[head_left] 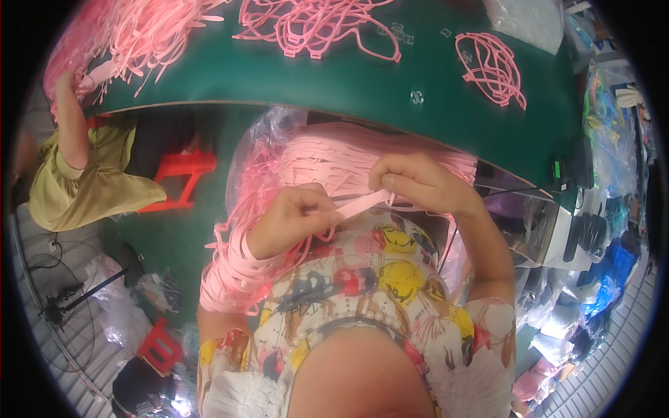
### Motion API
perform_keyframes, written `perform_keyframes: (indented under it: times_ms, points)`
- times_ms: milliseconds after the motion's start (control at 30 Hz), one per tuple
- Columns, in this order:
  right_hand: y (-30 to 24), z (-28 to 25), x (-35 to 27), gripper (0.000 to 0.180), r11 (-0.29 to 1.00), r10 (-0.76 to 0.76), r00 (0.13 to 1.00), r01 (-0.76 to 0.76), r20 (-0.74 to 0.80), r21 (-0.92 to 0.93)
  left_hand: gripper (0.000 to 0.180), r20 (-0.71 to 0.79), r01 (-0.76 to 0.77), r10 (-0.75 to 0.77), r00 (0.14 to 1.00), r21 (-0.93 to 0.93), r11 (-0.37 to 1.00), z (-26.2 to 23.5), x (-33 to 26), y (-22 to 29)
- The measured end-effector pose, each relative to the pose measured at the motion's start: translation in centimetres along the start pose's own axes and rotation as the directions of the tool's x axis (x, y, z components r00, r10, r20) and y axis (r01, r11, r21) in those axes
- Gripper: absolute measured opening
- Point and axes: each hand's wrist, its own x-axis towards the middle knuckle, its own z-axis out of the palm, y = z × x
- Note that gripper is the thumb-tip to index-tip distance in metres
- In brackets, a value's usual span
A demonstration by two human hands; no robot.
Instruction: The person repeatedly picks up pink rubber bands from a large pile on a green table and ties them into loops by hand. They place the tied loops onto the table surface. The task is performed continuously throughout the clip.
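Note:
A flat pink strap [361,205] is stretched between my two hands over my lap. My left hand [294,214] is closed, pinching one end of it. The fingers of my right hand [418,180] pinch the other end, where a small loop hangs below them. Many looped pink straps [226,282] hang around my left forearm. Just beyond my hands lies a thick bundle of pale pink straps [320,157], partly hidden by the hands, with clear plastic wrap [261,139] at its left side.
The green table [293,83] carries tangled pink straps [313,31], a smaller bunch [491,70], clear clips [417,97] and a plastic bag [526,24]. At left, a co-worker's arm [72,132] reaches onto it, near a red stool [181,177]. Bagged goods [606,279] crowd the right.

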Motion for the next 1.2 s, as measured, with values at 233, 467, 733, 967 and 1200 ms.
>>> perform_keyframes:
  times_ms: [233,467,733,967,1200]
  points:
    - [1.0,0.0,-0.3,0.017,1.000,0.008,1.000,-0.008,-0.011,0.017,0.009,0.043,-0.006,0.006,0.999,-0.013,1.000,0.1,0.4,-0.5]
    - [2.2,-0.8,0.0,0.019,0.765,-0.437,0.795,0.083,-0.421,-0.639,0.007,0.076,-0.050,0.048,0.996,0.029,0.998,0.6,0.9,-0.2]
    - [4.4,-4.4,1.6,0.022,0.401,-0.649,0.600,-0.254,-0.469,-0.880,0.009,0.102,-0.090,0.091,0.991,-0.020,0.996,0.9,1.1,-0.3]
    - [3.5,-5.5,2.0,0.019,0.512,-0.543,0.648,-0.248,-0.534,-0.822,0.008,0.106,-0.098,0.100,0.989,-0.025,0.995,1.0,1.2,-0.8]
    - [2.1,-6.2,1.5,0.018,0.747,-0.281,0.705,-0.265,-0.651,-0.609,0.007,0.095,-0.127,0.124,0.988,0.023,0.992,1.1,1.2,-0.1]
